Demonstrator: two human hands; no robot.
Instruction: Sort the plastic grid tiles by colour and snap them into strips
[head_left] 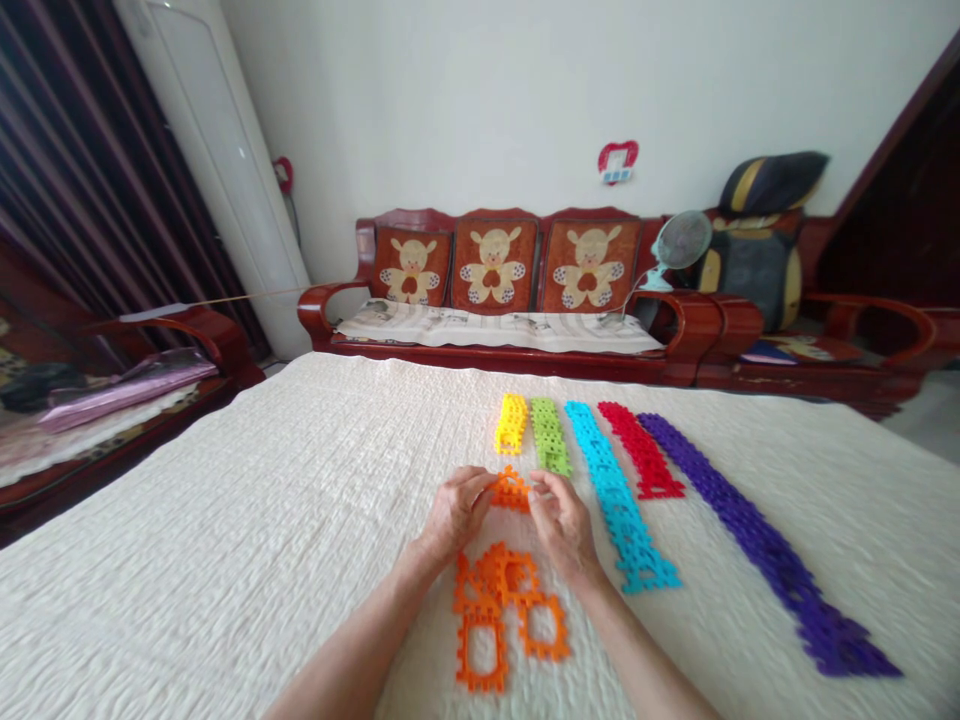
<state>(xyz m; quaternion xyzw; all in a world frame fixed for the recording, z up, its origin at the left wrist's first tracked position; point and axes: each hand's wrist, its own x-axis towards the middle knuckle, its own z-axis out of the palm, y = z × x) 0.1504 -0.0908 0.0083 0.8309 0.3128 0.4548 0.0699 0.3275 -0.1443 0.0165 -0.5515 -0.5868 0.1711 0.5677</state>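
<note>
Between my two hands are orange interlocking plastic pieces (511, 490), gripped at the left edge by my left hand (459, 510) and at the right edge by my right hand (559, 520). Fingers and thumb of each hand are closed on them. Closer to me, a loose pile of orange pieces (480, 618) with toothed edges lies on the cloth between my forearms. Beyond my hands lies a short yellow row (511, 424). A green row (550, 436) of similar pieces ends just past my right fingertips.
Further right lie a light blue row (619, 500), a red row (641, 450) and a long purple row (757, 540). A cream quilted cloth (225, 540) covers the table. Behind it stands a wooden sofa (495, 355) with bear cushions; a small fan (679, 242) stands at its right.
</note>
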